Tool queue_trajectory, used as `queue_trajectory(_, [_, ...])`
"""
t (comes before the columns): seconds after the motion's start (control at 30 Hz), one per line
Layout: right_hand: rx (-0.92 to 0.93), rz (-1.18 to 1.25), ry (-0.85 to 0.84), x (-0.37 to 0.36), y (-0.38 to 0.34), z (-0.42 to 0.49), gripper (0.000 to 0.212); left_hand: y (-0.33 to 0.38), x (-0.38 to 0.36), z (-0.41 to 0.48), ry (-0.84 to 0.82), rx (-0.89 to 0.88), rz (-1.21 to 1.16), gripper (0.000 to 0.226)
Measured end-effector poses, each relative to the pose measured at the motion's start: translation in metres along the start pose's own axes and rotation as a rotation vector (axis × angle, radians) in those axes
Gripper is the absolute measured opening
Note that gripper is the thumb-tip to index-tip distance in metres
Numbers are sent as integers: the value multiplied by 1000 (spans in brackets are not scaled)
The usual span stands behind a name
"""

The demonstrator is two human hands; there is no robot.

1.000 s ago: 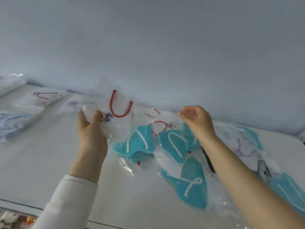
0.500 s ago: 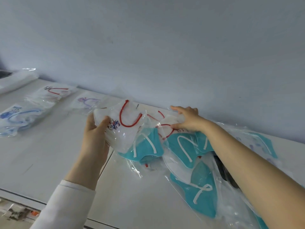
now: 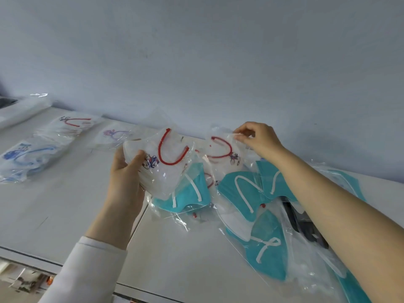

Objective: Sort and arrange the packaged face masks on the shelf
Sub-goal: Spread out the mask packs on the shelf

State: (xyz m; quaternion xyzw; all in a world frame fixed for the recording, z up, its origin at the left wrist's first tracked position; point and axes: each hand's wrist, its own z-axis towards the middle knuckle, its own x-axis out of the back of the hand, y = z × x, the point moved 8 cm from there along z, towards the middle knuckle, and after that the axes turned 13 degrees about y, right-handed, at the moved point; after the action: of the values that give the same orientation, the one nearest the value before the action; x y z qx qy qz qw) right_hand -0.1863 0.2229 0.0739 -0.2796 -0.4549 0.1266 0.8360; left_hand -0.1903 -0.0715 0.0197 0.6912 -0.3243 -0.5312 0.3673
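My left hand [image 3: 126, 176] grips a small stack of white packaged masks with red ear loops [image 3: 166, 160], held above the white shelf [image 3: 65, 206]. My right hand [image 3: 258, 138] pinches the top edge of another white red-loop mask packet [image 3: 223, 154], lifted off a loose pile of teal masks with white loops [image 3: 247, 193]. One teal packet [image 3: 192, 193] lies under the left stack. More teal packets [image 3: 269, 254] spread to the right under my forearm.
Sorted piles lie at the left: a red-loop pile [image 3: 70, 127], a purple-loop packet [image 3: 113, 136] and a blue-loop pile [image 3: 28, 156]. A grey wall [image 3: 196, 62] backs the shelf. A dark object [image 3: 306, 228] sits among the teal packets. The shelf's front edge [image 3: 32, 256] runs bottom left.
My right hand went down onto the pile, took hold of a red-loop packet and has raised it. My left hand still holds its stack, shifted slightly right.
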Motion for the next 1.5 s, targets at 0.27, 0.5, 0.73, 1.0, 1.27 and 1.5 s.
queue_trajectory(0.27, [-697,903,479,63,28,-53,4,-17,-22,-15,7,5,-17,18])
queue_trajectory(0.5, [-953,964,230,19,-2,-142,7,-49,-75,-59,-102,136,-77,26])
queue_trajectory(0.73, [-936,778,243,3,-11,-170,15,-55,-85,-86,-171,161,-111,31])
queue_trajectory(1.0, [-502,278,133,17,0,-88,13,1,-4,-7,109,-85,-17,32])
queue_trajectory(1.27, [-194,-545,-337,-75,29,-10,75,-13,21,16,115,-33,6,31])
queue_trajectory(1.5, [-300,-112,147,-31,22,9,52,-14,27,20,123,-21,12,38])
